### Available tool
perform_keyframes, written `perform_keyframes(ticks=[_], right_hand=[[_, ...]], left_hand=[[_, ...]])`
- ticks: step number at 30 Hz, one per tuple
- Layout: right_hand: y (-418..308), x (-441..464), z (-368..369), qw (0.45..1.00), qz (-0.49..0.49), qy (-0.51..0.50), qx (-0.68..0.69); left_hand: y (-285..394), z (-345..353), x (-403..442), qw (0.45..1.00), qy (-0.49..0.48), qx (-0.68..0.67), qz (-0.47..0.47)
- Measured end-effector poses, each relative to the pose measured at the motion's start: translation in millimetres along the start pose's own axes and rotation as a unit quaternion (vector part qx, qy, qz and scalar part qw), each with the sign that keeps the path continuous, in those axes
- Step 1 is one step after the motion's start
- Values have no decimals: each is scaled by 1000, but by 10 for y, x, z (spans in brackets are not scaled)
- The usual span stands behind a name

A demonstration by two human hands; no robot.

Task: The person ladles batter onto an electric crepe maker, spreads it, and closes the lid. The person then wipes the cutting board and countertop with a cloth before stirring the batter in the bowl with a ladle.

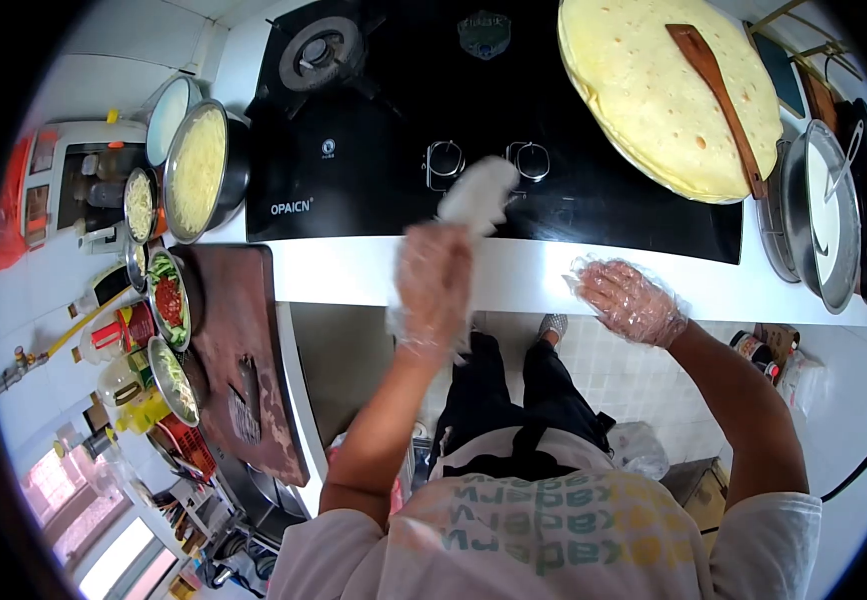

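My left hand (432, 285), in a clear plastic glove and blurred by motion, is closed on a white cloth (479, 192). The cloth is over the front of the black gas cooktop (374, 190), near its two control knobs (446, 160); contact with the surface is unclear. My right hand (634, 302), gloved as well, lies with its fingers stretched out on the front edge of the white counter (524, 277). It holds nothing. A stack of round yellow flatbreads (644, 95) covers the cooktop's right side, and a wooden spatula (719, 95) rests on top.
A wooden cutting board (229, 340) with a knife (246, 405) lies left. Beyond it are bowls of food, including shredded yellow strips (199, 172) and greens with red sauce (169, 295). A metal bowl of white batter (829, 215) with a ladle stands right. The burner (322, 55) is at back left.
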State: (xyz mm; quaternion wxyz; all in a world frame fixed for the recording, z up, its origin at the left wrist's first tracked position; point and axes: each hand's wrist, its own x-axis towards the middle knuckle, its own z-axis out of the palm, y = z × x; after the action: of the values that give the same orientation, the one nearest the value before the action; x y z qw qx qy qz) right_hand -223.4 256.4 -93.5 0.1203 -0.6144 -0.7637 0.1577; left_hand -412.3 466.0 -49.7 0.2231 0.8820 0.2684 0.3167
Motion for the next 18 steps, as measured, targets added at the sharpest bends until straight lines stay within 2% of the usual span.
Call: perform_keyframes(ticks=[1, 2, 4, 5, 7, 8, 9, 10, 12, 15, 18], right_hand=[[11, -10, 23, 1000, 7, -22, 11], [13, -9, 13, 999, 8, -32, 12], [6, -8, -5, 998, 14, -54, 14], [12, -16, -15, 999, 7, -39, 12], [12, -28, -26, 1000, -8, -9, 11], [13, -33, -27, 1000, -4, -14, 17], [15, -32, -24, 1000, 1, -19, 24], [12, -29, -16, 999, 5, -24, 32], [6, -27, -14, 1000, -5, -16, 16], [32, -64, 36, 1000, -5, -7, 11], [26, -59, 26, 1000, -6, -2, 11]], left_hand=[[-66, -67, 176, 999, 35, -13, 14], [-122, -98, 371, 998, 43, 35, 26], [-226, -60, 754, 998, 55, 36, -5], [-246, -8, 948, 998, 57, 6, -36], [-494, 211, 1296, 996, 82, 14, -23], [-673, 384, 1455, 997, 62, 10, -39], [-831, 513, 1568, 999, 31, 20, 5], [-908, 674, 1650, 997, 2, 76, -20], [-866, 895, 1691, 976, -164, 120, -81], [-654, 961, 1715, 930, -290, 214, -76], [-526, 925, 1554, 932, -321, 151, -75]])
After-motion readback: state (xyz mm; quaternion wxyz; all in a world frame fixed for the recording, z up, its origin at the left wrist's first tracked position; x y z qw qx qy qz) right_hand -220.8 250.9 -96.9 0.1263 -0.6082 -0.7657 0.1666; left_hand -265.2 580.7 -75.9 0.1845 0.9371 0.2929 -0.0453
